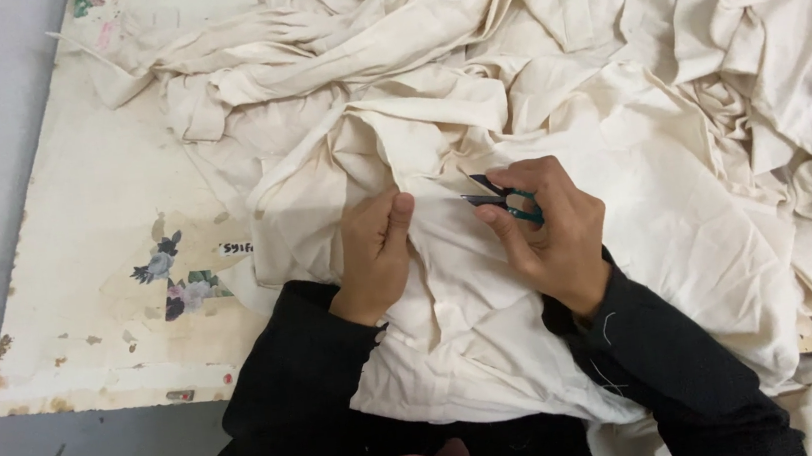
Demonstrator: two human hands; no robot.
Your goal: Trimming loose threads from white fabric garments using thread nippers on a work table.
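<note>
While the left hand (376, 253) pinches a fold of the cream cloth (492, 279) between thumb and fingers, the right hand (547, 233), at its 3 o'clock, clamps small green-handled thread snips (498, 198), blades pointing toward 9 o'clock over the fold on the worn board (96, 240).

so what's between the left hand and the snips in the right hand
In the head view, only a short stretch of cream cloth lies between the left hand and the snips held by the right hand; nothing else sits there.
</note>
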